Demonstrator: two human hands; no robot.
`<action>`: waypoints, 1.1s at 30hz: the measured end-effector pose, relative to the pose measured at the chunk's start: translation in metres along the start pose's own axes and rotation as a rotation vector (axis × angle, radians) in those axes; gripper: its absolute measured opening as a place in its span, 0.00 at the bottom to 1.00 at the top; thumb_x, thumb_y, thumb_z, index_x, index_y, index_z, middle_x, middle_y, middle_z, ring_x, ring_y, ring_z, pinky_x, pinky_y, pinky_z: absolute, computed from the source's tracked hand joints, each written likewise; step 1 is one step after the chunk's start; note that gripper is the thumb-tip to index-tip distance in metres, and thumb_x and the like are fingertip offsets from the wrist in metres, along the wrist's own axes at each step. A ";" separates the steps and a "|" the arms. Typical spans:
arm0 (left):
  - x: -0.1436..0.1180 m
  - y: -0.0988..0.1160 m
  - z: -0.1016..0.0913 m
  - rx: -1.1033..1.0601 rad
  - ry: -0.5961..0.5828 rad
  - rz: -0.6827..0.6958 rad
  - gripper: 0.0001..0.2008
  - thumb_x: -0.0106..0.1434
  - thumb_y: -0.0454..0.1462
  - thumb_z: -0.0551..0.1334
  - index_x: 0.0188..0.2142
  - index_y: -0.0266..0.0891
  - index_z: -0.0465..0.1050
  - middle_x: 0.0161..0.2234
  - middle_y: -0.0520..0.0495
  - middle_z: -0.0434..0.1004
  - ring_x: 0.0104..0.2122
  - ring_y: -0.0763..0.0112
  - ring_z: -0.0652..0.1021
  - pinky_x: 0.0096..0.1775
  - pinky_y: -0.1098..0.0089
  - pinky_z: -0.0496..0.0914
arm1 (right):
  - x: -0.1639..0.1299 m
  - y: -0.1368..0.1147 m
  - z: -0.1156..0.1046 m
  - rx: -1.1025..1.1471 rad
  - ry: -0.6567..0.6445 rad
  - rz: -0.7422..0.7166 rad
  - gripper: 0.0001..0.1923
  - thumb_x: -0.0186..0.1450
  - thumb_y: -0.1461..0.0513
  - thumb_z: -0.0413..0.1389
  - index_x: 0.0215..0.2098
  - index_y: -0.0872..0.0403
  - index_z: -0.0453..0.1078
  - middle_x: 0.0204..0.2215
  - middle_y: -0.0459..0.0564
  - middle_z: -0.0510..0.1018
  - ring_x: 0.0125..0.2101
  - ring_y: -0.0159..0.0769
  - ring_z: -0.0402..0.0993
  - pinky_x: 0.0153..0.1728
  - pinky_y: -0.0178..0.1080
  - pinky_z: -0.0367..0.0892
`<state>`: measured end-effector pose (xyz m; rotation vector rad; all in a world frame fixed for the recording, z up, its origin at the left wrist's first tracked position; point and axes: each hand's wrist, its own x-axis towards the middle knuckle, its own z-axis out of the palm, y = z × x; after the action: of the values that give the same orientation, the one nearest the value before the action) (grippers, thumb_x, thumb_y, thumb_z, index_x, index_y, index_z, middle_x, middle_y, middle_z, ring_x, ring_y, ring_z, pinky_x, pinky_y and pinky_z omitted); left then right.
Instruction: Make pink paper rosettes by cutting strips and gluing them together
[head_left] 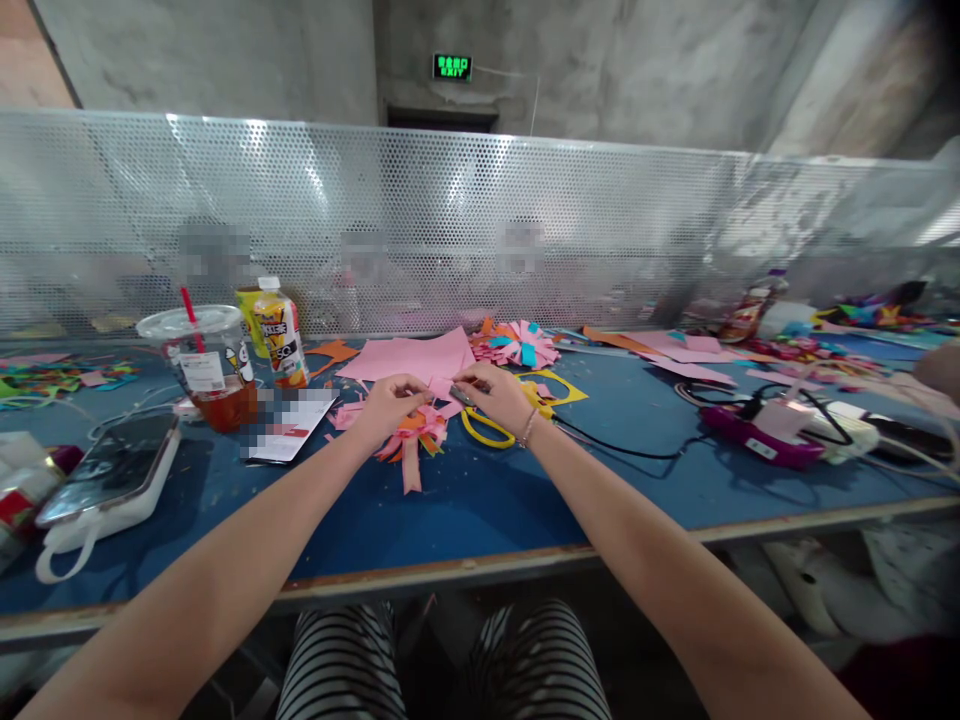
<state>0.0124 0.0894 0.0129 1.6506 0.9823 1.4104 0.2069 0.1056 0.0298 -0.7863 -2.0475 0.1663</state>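
Note:
Over the blue table, my left hand (391, 402) pinches one edge of a small pink paper piece (441, 387). The other side of that piece is between the closed fingers of my right hand (495, 392). Just below my hands lies a bunch of pink, orange and green paper strips (414, 437), with one strip pointing toward me. Yellow-handled scissors (487, 430) rest beside my right hand, their blades partly hidden by it. Behind my hands are a large pink paper sheet (409, 352) and a pink paper flower (525, 343) with blue strips.
On the left stand a drink cup (214, 375) with a red straw, a juice bottle (281, 335), and a phone (124, 465). A purple power strip (761, 435) with cables lies at right. A perforated metal screen (420, 220) borders the table's back.

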 end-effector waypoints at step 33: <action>0.002 0.006 -0.005 -0.035 0.064 -0.006 0.08 0.44 0.38 0.66 0.22 0.35 0.71 0.17 0.54 0.67 0.17 0.79 0.66 0.21 0.76 0.60 | -0.014 -0.007 -0.045 -0.355 0.157 0.124 0.07 0.58 0.64 0.50 0.28 0.55 0.70 0.28 0.50 0.76 0.29 0.34 0.71 0.35 0.38 0.66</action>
<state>0.0079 0.0891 0.0194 1.5850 0.9921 1.4766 0.2449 0.0836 0.0490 -1.1092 -1.9030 -0.1913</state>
